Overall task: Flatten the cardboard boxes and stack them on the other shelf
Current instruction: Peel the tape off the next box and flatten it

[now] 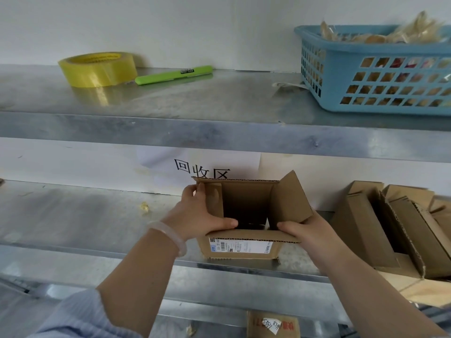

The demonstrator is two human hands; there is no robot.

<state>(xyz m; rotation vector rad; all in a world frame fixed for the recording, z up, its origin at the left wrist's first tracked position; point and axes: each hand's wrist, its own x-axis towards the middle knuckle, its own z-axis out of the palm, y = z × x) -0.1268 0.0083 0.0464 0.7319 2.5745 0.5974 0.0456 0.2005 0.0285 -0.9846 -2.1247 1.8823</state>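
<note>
A small open cardboard box with a white shipping label on its near side stands on the middle metal shelf. Its top flaps are up. My left hand grips the box's left wall, thumb inside over the near edge. My right hand holds the right side, thumb on the near rim under the raised right flap. More cardboard boxes, opened and leaning, lie in a heap to the right on the same shelf.
The upper shelf carries a roll of yellow tape, a green pen-like cutter and a blue plastic basket of packets. A white paper sign hangs on the wall behind the box. Another box sits on the level below.
</note>
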